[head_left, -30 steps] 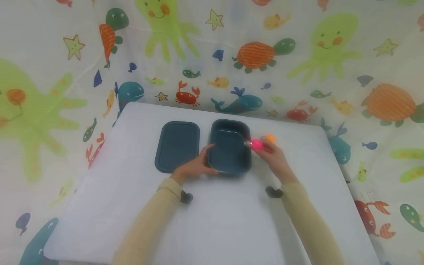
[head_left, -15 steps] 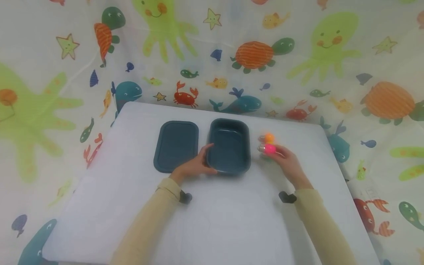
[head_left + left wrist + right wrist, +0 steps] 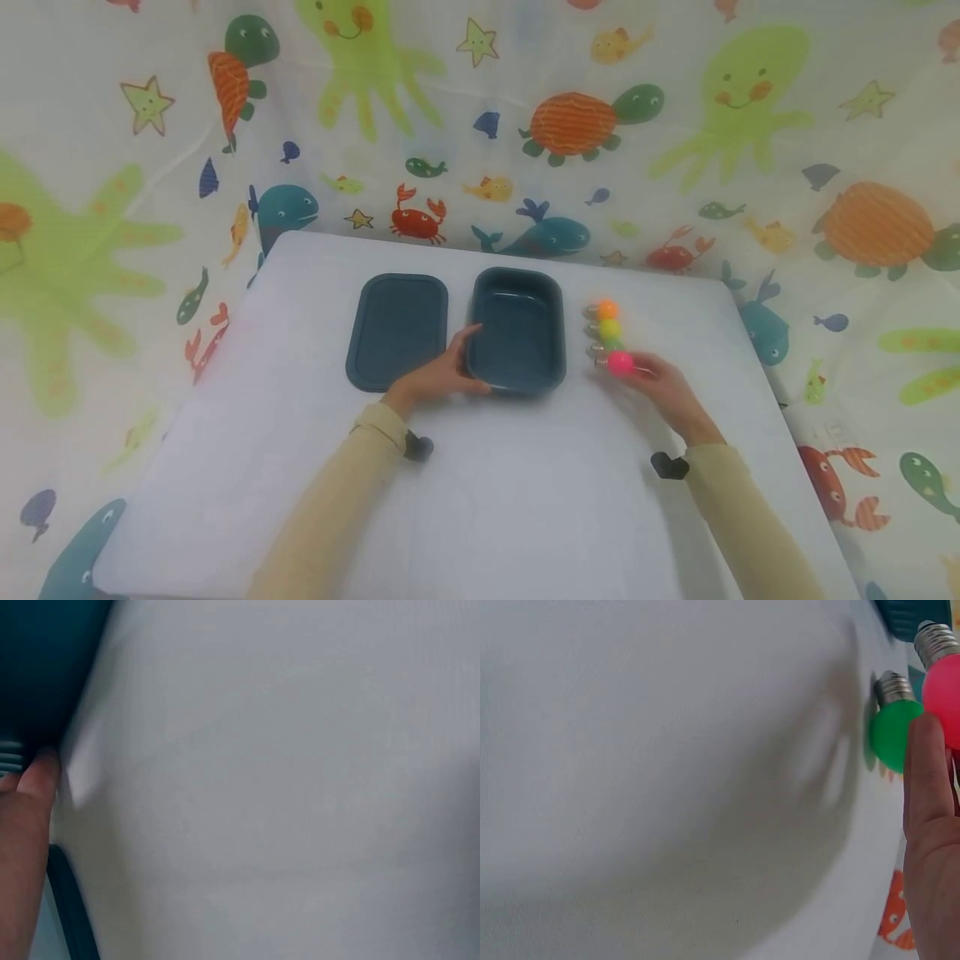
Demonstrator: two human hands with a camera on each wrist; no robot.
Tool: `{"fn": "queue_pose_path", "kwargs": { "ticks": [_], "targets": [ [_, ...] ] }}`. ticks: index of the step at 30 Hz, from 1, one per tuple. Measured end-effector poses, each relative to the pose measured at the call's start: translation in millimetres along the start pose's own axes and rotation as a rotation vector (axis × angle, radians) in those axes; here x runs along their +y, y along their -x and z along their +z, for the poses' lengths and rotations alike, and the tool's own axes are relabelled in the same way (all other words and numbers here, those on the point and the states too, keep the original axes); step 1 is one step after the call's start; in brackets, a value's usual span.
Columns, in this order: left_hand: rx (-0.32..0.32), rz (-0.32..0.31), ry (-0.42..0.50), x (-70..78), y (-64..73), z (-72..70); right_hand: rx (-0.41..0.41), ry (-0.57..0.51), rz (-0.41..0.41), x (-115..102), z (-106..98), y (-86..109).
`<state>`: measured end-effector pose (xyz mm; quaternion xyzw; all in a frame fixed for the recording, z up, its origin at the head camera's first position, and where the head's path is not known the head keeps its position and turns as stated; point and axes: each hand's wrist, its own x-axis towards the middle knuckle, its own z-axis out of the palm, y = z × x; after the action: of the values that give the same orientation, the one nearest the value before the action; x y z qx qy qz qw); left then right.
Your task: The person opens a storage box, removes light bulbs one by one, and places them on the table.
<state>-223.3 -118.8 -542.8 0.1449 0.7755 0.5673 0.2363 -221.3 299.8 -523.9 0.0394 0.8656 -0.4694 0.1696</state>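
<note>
My left hand (image 3: 435, 379) grips the near left corner of a dark blue-green rectangular container (image 3: 517, 337), thumb along its front side. The container has no lid on and nothing inside. The left wrist view has the thumb (image 3: 39, 780) against the container wall (image 3: 45, 667). Right of the container, my right hand (image 3: 667, 392) pinches a pink light bulb (image 3: 620, 362) by its round globe, the metal screw base pointing left. Just beyond it lie a green bulb (image 3: 612, 344), a yellow bulb (image 3: 611, 330) and an orange bulb (image 3: 609, 310) in a row, bases also to the left.
A matching flat lid (image 3: 397, 329) lies left of the container, close to the left hand. Everything stands on a white-covered table (image 3: 510, 500). Behind it hangs a curtain (image 3: 450, 100) printed with sea animals.
My right hand has carried the pink bulb from the container's right rim to the right and nearer, to the near end of the bulb row. The left hand keeps its hold on the container.
</note>
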Motion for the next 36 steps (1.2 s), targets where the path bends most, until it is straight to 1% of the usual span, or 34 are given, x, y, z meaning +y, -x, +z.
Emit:
{"fn": "queue_pose_path", "kwargs": {
  "ticks": [4,8,11,18,24,27,31,35,36],
  "targets": [
    [-0.006,0.004,-0.008,-1.5,-1.4,0.7,-0.016,-0.001,-0.010,6,2,0.1],
    [-0.005,0.006,0.006,-2.0,-2.8,0.9,-0.014,0.027,-0.036,9,3,-0.7],
    [-0.003,0.008,0.003,-3.0,-2.5,1.0,-0.002,0.049,-0.037,11,5,0.2],
    [-0.007,0.012,-0.012,-5.4,-0.3,1.6,-0.005,0.095,-0.072,18,8,2.4],
    [-0.001,0.024,-0.019,-10.0,-2.9,3.9,0.006,0.086,-0.074,25,9,2.7],
    [-0.002,0.015,-0.025,-14.1,-2.4,5.9,0.018,0.102,-0.050,31,13,2.5],
    [-0.006,-0.015,-0.014,-24.8,8.5,13.4,0.014,0.126,0.000,39,24,8.3],
    [-0.022,-0.016,0.004,-33.7,19.6,18.5,-0.005,0.112,0.005,45,33,15.7],
    [-0.027,-0.015,0.010,-31.9,23.8,19.0,-0.009,0.109,0.000,47,34,17.1]
  ]
}}
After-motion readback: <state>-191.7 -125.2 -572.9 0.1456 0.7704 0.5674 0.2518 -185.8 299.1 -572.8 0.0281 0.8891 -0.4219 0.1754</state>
